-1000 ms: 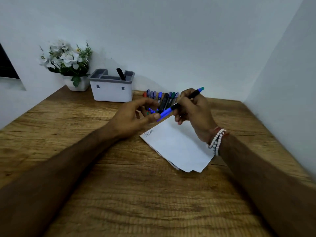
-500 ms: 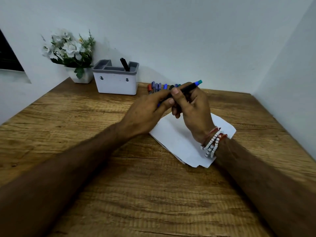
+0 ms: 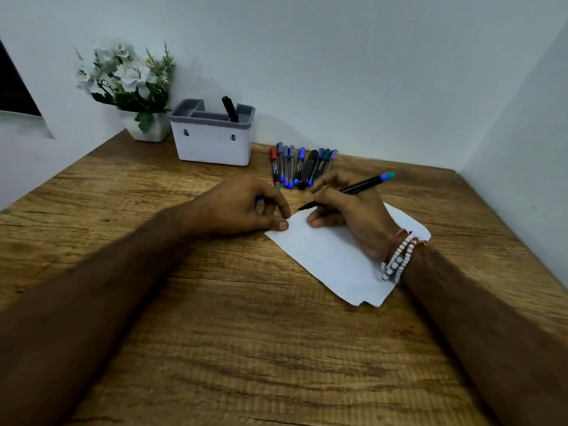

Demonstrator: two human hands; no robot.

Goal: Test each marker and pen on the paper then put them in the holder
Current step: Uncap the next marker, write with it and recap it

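My right hand point(image 3: 353, 216) grips a black pen point(image 3: 356, 188) with a blue-green end. Its bare tip points left, just over the far edge of the white paper point(image 3: 332, 259). My left hand point(image 3: 242, 207) has its fingers curled round a small blue cap point(image 3: 259, 198), and its thumb presses the paper's left corner beside some scribbles. Several more pens and markers point(image 3: 302, 167) lie in a row behind my hands. The white holder point(image 3: 212, 146) with a grey rim stands at the back, with one black marker point(image 3: 230, 109) upright in it.
A white pot of pale flowers point(image 3: 132, 87) stands left of the holder against the wall. Walls close the wooden desk point(image 3: 246, 333) at the back and on the right. A beaded bracelet circles my right wrist.
My left hand has pulled the blue cap off the pen. Both hands came down to the paper; the left thumb now pins its corner and the pen tip hovers at its edge.
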